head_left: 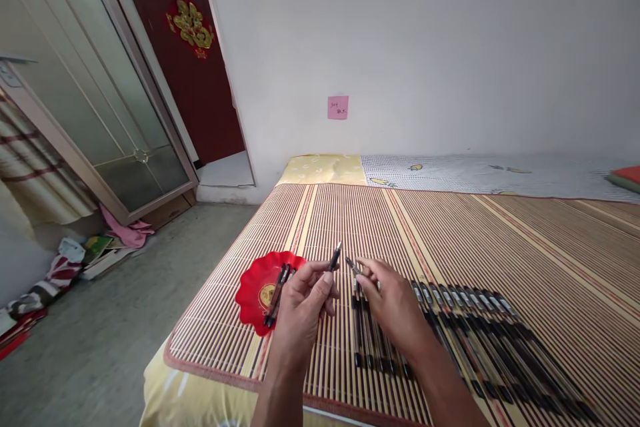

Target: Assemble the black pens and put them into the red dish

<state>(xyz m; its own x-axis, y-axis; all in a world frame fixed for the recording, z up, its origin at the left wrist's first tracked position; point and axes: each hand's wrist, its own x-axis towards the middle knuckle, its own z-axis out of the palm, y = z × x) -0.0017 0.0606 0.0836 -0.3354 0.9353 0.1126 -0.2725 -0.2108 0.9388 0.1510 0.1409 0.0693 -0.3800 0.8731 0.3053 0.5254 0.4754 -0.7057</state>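
Note:
My left hand (307,293) is closed around a black pen (335,256), its bare tip pointing up and away from me. Just to the right, my right hand (387,293) pinches a small pen cap (353,265), a short gap from the pen's tip. Left of my left hand lies a red scalloped plate (249,293) holding several black pens (275,297). Under and beside my right forearm, several capped pens (493,340) lie side by side in a row, with their caps (470,297) in a line above the barrels. My right hand hides part of that row.
A striped bamboo mat (345,213) covers the bed, over a yellow sheet (190,393). A pink note (338,107) is stuck on the white wall. On the left are a glass sliding door (100,80), a dark red door (175,80) and clutter (65,260) on the grey floor.

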